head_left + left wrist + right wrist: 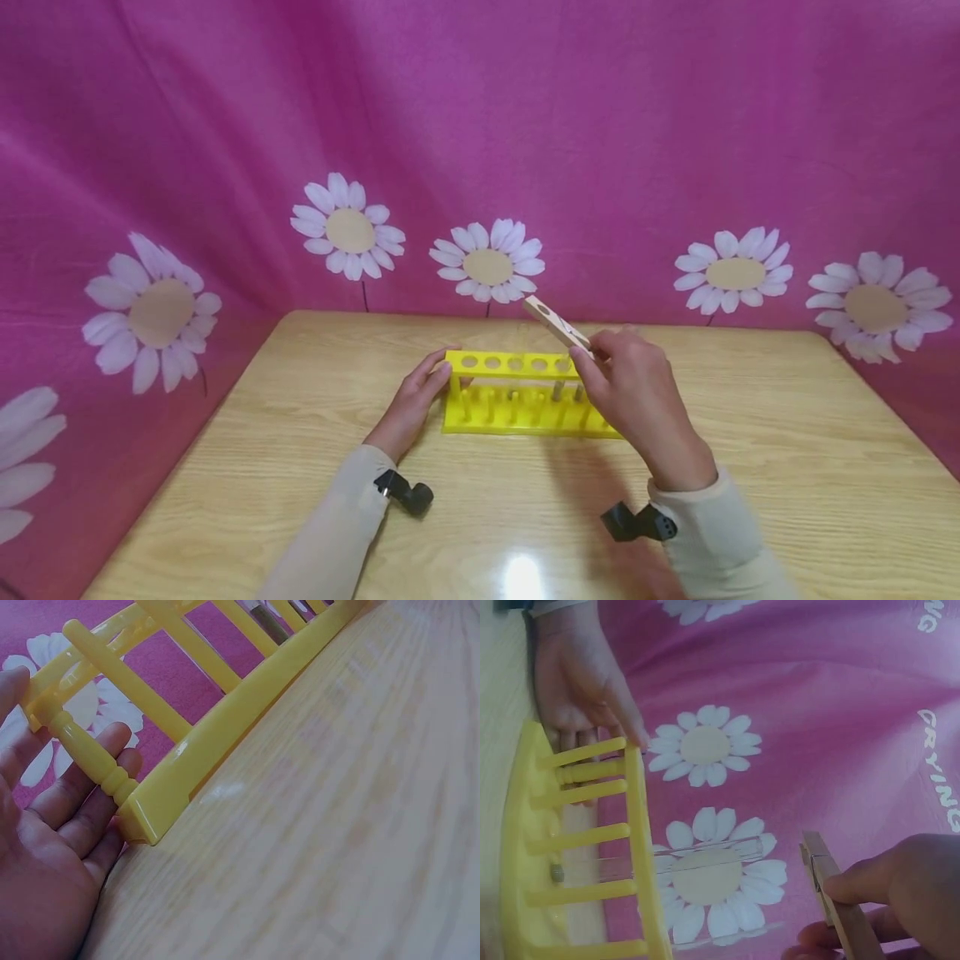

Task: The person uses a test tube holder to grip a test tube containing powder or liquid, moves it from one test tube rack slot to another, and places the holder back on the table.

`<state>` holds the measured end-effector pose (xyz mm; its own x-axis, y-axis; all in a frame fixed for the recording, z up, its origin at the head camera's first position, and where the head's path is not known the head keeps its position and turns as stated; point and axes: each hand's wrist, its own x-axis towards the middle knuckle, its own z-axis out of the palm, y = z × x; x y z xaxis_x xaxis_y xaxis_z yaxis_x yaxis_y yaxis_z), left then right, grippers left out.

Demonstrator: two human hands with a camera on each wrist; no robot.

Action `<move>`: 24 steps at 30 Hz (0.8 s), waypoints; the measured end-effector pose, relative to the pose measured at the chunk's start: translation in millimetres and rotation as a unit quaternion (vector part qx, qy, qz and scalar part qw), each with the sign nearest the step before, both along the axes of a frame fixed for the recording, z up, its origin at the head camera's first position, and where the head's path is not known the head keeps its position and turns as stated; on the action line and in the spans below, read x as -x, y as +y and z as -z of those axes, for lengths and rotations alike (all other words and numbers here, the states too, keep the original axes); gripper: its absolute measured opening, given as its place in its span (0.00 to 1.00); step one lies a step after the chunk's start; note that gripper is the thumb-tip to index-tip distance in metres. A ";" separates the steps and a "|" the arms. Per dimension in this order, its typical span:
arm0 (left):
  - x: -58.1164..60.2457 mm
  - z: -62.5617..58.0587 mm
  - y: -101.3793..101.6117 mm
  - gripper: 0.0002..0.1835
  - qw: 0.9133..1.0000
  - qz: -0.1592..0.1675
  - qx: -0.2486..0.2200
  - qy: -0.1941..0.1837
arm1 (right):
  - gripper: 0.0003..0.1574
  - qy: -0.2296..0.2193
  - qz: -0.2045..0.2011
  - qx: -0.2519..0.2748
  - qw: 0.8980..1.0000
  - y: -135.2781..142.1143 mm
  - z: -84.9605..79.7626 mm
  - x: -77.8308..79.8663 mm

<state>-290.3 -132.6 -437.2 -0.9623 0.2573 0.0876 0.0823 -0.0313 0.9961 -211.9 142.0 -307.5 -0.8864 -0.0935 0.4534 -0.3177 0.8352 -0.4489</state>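
Note:
A yellow test tube rack [480, 372] stands on the table. My left hand [408, 406] grips its left end, thumb on the top bar and fingers behind the end post [86, 754]. Above the rack's right part, my right hand [643, 396] pinches a wooden test tube clamp [553, 320] that slants up to the left. The clamp [831, 896] has a metal spring and nothing between its tips in the right wrist view. Clear glass test tubes stand in the rack, one glass test tube [705, 856] with dark matter at its bottom. My right hand hides the rack's right end.
The rack rests on a light wood-grain table [300, 517]. A magenta cloth [600, 125] printed with white daisies hangs behind and at both sides. Each sleeve bears a black wrist camera [405, 493].

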 end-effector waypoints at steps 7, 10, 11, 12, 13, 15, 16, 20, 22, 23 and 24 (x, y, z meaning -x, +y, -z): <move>-16.1 -24.9 2.3 0.23 1.000 0.003 0.013 -0.003 | 0.13 0.013 -0.004 -0.022 1.000 0.1 6.1 0.0; -13.3 -21.0 1.9 0.23 1.000 0.004 0.009 -0.010 | 0.13 0.028 -0.006 -0.021 0.999 -0.4 8.6 0.3; -11.3 -18.0 1.5 0.23 1.000 0.004 0.006 -0.012 | 0.13 0.034 -0.007 -0.019 0.999 -1.0 9.4 0.4; -8.5 -14.1 1.0 0.23 1.000 0.005 0.003 -0.015 | 0.13 0.039 -0.007 -0.016 0.999 -1.6 10.0 0.3; -5.6 -9.8 0.6 0.24 1.000 0.004 0.002 -0.015 | 0.13 0.042 -0.007 -0.012 0.999 -2.2 10.6 0.2; -0.7 -2.2 -0.2 0.24 1.000 0.003 0.001 -0.014 | 0.12 0.049 -0.011 -0.008 0.999 -3.5 12.0 0.1; 0.4 0.0 -0.2 0.24 1.000 -0.001 0.004 -0.012 | 0.13 0.052 -0.012 -0.008 0.999 -4.1 12.8 0.0; 1.3 3.4 0.0 0.26 1.000 -0.009 0.008 -0.002 | 0.12 0.068 -0.020 -0.009 0.997 -6.1 15.6 0.1; 1.7 4.4 0.4 0.26 1.000 -0.013 0.008 0.003 | 0.12 0.075 -0.022 -0.010 0.997 -6.8 16.9 0.3; 1.9 4.6 0.5 0.26 1.000 -0.014 0.009 0.004 | 0.12 0.077 -0.022 -0.011 0.997 -7.2 17.4 0.5; 2.1 4.6 0.5 0.26 1.000 -0.015 0.009 0.005 | 0.12 0.078 -0.021 -0.011 0.997 -7.7 17.8 0.6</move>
<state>-292.3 -132.1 -441.8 -0.9685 0.2308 0.0933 0.0935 -0.0102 0.9956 -212.5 134.3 -325.3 -0.8003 -0.1407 0.5828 -0.4174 0.8286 -0.3731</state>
